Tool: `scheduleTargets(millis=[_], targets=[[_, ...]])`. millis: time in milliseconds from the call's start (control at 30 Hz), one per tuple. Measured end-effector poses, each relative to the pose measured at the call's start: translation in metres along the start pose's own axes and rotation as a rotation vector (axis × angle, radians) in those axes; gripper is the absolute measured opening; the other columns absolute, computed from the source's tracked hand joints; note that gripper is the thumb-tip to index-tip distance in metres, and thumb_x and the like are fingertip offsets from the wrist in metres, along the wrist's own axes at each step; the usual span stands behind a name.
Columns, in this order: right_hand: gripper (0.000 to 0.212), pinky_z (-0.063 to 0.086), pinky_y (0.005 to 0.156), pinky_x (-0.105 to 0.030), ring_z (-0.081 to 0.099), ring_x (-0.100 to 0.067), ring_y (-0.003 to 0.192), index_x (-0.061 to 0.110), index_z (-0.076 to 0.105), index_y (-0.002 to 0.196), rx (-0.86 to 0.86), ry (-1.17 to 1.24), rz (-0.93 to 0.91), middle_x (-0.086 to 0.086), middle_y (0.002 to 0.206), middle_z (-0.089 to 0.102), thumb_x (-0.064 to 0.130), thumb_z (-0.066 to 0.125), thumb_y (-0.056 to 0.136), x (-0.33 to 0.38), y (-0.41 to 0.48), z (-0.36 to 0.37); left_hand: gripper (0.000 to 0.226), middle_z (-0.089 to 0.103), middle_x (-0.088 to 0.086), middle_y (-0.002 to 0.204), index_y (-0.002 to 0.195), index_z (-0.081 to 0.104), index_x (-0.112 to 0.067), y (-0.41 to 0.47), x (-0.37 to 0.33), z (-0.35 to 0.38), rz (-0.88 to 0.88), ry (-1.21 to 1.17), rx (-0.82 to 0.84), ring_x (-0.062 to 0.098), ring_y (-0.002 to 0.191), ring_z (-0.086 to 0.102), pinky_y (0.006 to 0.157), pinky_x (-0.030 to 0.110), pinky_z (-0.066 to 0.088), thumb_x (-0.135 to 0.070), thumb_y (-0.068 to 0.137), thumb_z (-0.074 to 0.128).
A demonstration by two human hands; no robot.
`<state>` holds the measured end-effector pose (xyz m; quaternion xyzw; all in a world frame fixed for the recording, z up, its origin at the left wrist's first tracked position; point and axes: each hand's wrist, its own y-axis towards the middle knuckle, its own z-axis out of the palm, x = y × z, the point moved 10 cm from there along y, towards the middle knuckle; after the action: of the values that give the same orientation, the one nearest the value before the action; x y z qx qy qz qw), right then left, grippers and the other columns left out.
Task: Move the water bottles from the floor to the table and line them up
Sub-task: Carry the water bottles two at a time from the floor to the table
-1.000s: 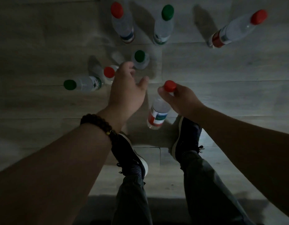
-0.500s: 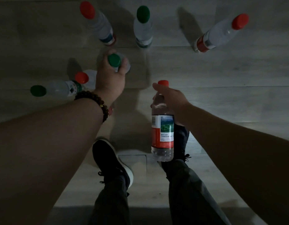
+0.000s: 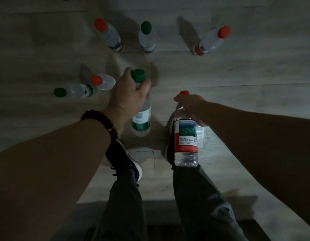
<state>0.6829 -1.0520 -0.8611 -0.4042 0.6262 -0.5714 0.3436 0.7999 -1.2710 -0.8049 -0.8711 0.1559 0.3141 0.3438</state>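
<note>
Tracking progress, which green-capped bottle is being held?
The middle bottle, its neck gripped by the left hand; the leftmost bottle and rear green bottle stand untouched.

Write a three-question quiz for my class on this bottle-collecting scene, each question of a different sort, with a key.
1. True or false: the left hand grips a red-capped bottle.
2. How many bottles are on the floor, in no hand? A three; B five; C seven.
3. Fill the gap: the labelled bottle in the right hand has a ___ cap.
Key: 1 false, it grips the green-capped bottle; 2 B; 3 red.
</note>
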Motion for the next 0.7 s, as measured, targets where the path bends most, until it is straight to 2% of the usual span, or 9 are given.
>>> scheduleTargets(millis=[100,167,200,267,333,367,533,633,700], targets=[[0.032,0.058,0.057,-0.033,0.068,-0.02,0.059,0.014,0.066,0.101,0.045,0.012,0.04,-0.009,0.089,0.072,0.045,0.067,0.092,0.0,-0.047,-0.008,0.019,0.064,-0.03,0.061,0.095,0.054,-0.021,-0.031,-0.023,-0.014,-0.064,-0.064,0.028,-0.02,0.06,0.056,0.055,0.003,0.039,-0.036,0.088,0.062],[0.032,0.056,0.055,-0.033,0.068,-0.021,0.054,0.014,0.065,0.101,0.042,0.005,0.035,-0.01,0.087,0.071,0.045,0.065,0.093,0.003,-0.086,-0.015,0.015,0.063,-0.034,0.062,0.091,0.055,-0.023,-0.054,-0.038,-0.028,-0.126,-0.089,0.067,-0.018,0.059,0.057,0.05,0.003,0.038,-0.036,0.089,0.064],[0.032,0.057,0.059,-0.035,0.069,-0.023,0.056,0.013,0.064,0.099,0.036,0.001,0.022,-0.01,0.084,0.071,0.045,0.064,0.093,0.006,-0.106,-0.018,0.015,0.065,-0.029,0.062,0.089,0.056,-0.025,-0.065,-0.048,-0.035,-0.161,-0.103,0.096,-0.013,0.059,0.06,0.048,0.006,0.039,-0.036,0.091,0.064],[0.031,0.058,0.071,-0.037,0.068,-0.025,0.067,0.012,0.064,0.094,0.031,-0.009,-0.008,-0.011,0.085,0.07,0.043,0.064,0.093,0.011,-0.149,-0.022,0.016,0.07,-0.012,0.069,0.089,0.059,-0.022,-0.09,-0.071,-0.05,-0.219,-0.109,0.173,0.003,0.066,0.067,0.055,0.019,0.048,-0.037,0.092,0.063],[0.03,0.056,0.074,-0.037,0.067,-0.027,0.072,0.012,0.063,0.096,0.011,-0.035,-0.048,-0.013,0.088,0.069,0.042,0.064,0.093,0.017,-0.202,-0.025,0.026,0.074,0.004,0.082,0.091,0.066,-0.012,-0.115,-0.1,-0.071,-0.288,-0.132,0.253,0.024,0.076,0.072,0.062,0.028,0.053,-0.037,0.09,0.061],[0.029,0.056,0.072,-0.036,0.066,-0.027,0.072,0.012,0.062,0.097,-0.001,-0.048,-0.073,-0.013,0.089,0.068,0.041,0.064,0.094,0.019,-0.23,-0.026,0.03,0.075,0.009,0.082,0.089,0.069,-0.009,-0.129,-0.113,-0.083,-0.339,-0.143,0.287,0.028,0.076,0.073,0.062,0.03,0.053,-0.038,0.088,0.062],[0.03,0.053,0.057,-0.026,0.065,-0.021,0.059,0.007,0.066,0.099,-0.09,-0.021,-0.162,-0.013,0.087,0.069,0.036,0.061,0.093,0.016,-0.371,-0.028,0.041,0.069,0.001,0.057,0.055,0.069,-0.015,-0.192,-0.196,-0.159,-0.402,-0.171,0.392,0.023,0.062,0.066,0.069,0.036,0.049,-0.041,0.087,0.065],[0.034,0.059,0.079,-0.037,0.069,-0.028,0.086,0.006,0.067,0.106,-0.154,0.008,-0.238,-0.015,0.103,0.07,0.037,0.061,0.094,0.014,-0.447,-0.029,0.028,0.072,0.004,0.073,0.077,0.071,-0.018,-0.223,-0.249,-0.205,-0.384,-0.206,0.423,0.024,0.071,0.068,0.078,0.041,0.054,-0.046,0.077,0.07],[0.028,0.058,0.095,-0.045,0.07,-0.033,0.101,0.008,0.064,0.1,-0.206,0.068,-0.279,-0.018,0.11,0.07,0.035,0.063,0.094,0.012,-0.493,-0.034,0.036,0.071,0.007,0.082,0.087,0.07,-0.015,-0.24,-0.284,-0.228,-0.364,-0.214,0.45,0.026,0.073,0.068,0.076,0.042,0.056,-0.047,0.072,0.072]])
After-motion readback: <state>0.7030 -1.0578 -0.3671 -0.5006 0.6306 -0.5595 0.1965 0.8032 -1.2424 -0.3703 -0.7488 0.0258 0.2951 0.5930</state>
